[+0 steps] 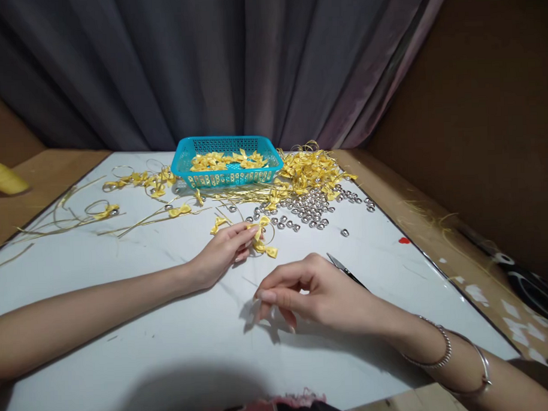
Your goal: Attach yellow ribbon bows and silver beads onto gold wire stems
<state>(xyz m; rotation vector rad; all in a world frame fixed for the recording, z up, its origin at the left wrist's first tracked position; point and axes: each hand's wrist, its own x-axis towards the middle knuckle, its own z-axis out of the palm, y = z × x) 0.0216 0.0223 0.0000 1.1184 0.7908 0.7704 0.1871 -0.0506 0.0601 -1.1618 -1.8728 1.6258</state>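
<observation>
My left hand (226, 249) pinches a yellow ribbon bow (259, 227) between thumb and fingers. Just below it, another yellow bow (265, 249) lies near a thin loop of gold cord, and one more bow (218, 224) sits behind the hand. Closer to me, my right hand (299, 288) is raised over the white table with thumb and forefinger pressed together. A faint thin line shows near those fingertips, too fine to make out. Dark pointed blades, perhaps of scissors (341, 268), stick out from behind the right hand, their other end hidden.
A blue plastic basket (228, 180) with yellow bows stands at the back. Beside it are a heap of bows (311, 168) and many silver beads (307, 207). Gold cords (140, 221) lie at left. Paper scraps (511, 308) and a black object (535, 292) are on the right.
</observation>
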